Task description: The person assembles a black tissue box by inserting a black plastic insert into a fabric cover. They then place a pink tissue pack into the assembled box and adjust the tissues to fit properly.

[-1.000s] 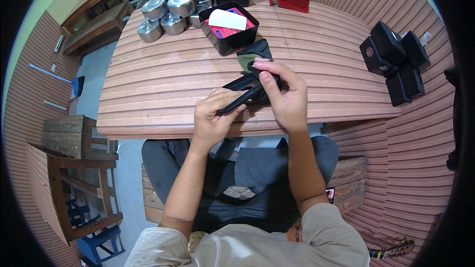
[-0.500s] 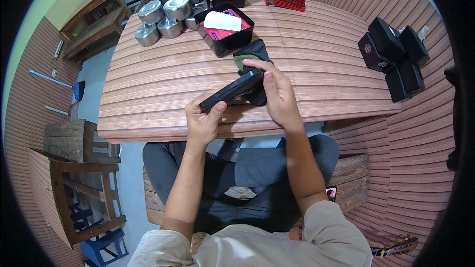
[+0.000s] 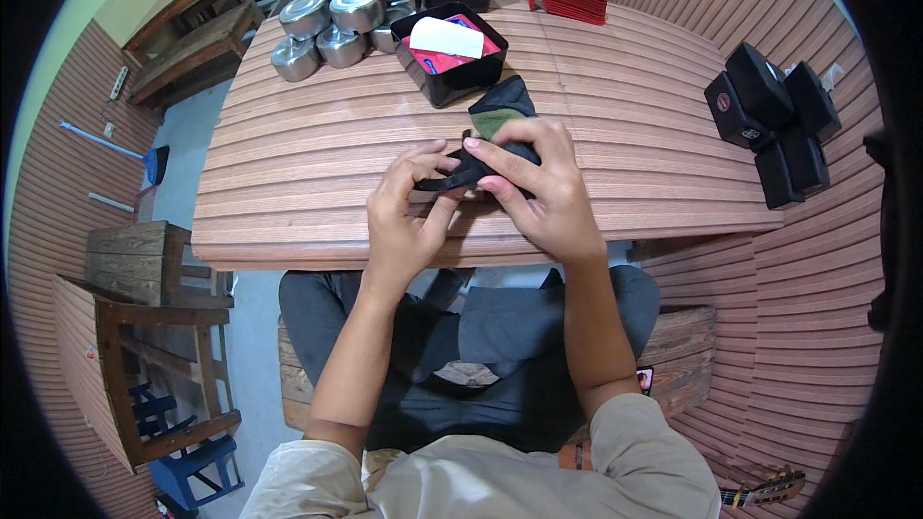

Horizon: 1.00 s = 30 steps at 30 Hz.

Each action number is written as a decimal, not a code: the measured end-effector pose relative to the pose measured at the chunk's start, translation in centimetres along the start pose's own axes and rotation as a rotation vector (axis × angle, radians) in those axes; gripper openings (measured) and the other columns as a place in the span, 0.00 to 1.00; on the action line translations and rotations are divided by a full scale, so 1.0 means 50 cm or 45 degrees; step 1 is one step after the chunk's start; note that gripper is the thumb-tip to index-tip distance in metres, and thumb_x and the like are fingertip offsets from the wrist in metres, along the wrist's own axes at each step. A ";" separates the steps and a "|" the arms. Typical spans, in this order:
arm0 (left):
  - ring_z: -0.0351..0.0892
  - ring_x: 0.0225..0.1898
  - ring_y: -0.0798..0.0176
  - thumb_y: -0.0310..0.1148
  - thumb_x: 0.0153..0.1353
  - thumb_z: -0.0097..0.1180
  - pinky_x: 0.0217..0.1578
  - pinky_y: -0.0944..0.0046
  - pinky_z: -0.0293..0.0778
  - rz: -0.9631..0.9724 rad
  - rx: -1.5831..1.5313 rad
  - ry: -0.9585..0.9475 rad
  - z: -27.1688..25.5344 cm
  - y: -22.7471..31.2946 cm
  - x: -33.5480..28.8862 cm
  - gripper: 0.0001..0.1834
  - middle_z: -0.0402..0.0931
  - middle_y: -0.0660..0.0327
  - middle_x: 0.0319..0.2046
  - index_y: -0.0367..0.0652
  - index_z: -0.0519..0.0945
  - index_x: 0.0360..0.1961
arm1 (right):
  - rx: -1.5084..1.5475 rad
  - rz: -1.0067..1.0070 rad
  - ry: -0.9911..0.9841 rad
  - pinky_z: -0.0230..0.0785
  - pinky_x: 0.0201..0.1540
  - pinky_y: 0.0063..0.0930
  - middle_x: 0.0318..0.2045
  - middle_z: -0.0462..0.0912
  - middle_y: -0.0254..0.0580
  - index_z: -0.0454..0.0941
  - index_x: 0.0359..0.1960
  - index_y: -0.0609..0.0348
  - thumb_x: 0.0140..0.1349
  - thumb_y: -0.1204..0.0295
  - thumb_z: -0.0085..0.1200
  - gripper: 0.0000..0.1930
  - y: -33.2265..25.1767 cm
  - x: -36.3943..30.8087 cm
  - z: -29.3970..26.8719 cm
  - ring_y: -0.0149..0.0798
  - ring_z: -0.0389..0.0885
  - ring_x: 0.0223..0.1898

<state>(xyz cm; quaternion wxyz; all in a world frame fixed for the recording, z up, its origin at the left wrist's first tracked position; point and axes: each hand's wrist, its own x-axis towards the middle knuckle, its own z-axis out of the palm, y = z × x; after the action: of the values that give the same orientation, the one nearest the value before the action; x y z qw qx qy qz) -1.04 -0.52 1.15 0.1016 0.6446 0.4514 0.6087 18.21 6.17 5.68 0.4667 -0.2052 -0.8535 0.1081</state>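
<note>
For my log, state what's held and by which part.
A black item, kind unclear: left hand holds its left end, right hand its right.

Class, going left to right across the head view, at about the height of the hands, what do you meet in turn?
Blue broom with a long, pale handle → left hand → thin black item between the hands → right hand → cluster of stacked, angular black boxes.

Centre of frame, versus half a second ago: black item [image 3: 462, 174] is turning from a long slab-like side to a shorter, thinner profile. Right hand [image 3: 555, 194] is bringing index finger and thumb lower left onto it; left hand's [image 3: 408, 207] fingers are now showing along its upper-left side.
</note>
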 end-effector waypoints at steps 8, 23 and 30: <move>0.89 0.33 0.62 0.24 0.68 0.68 0.35 0.64 0.79 -0.287 -0.051 -0.081 0.001 0.009 -0.020 0.08 0.87 0.51 0.32 0.34 0.84 0.45 | 0.008 -0.041 0.206 0.68 0.68 0.51 0.49 0.87 0.39 0.93 0.48 0.49 0.55 0.67 0.78 0.18 0.016 -0.002 0.032 0.51 0.80 0.61; 0.76 0.22 0.65 0.21 0.59 0.58 0.24 0.62 0.70 -0.237 -0.186 -0.033 -0.002 -0.035 -0.032 0.01 0.80 0.53 0.22 0.33 0.79 0.31 | -0.056 -0.100 -0.001 0.35 0.80 0.76 0.62 0.87 0.25 0.95 0.44 0.27 0.58 0.62 0.72 0.12 -0.021 -0.018 0.089 0.46 0.74 0.74; 0.80 0.25 0.63 0.21 0.60 0.61 0.27 0.61 0.73 -0.323 -0.066 -0.159 -0.015 -0.024 -0.026 0.03 0.83 0.51 0.25 0.32 0.83 0.35 | -0.099 -0.091 0.103 0.42 0.79 0.74 0.63 0.85 0.32 0.94 0.49 0.33 0.60 0.60 0.72 0.14 -0.012 -0.023 0.093 0.49 0.76 0.72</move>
<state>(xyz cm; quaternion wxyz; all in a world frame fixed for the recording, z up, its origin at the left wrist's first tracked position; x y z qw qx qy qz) -2.03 -1.06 -0.38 0.2223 0.6161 0.5063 0.5609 14.67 5.14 2.53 0.4960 -0.1969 -0.8442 0.0498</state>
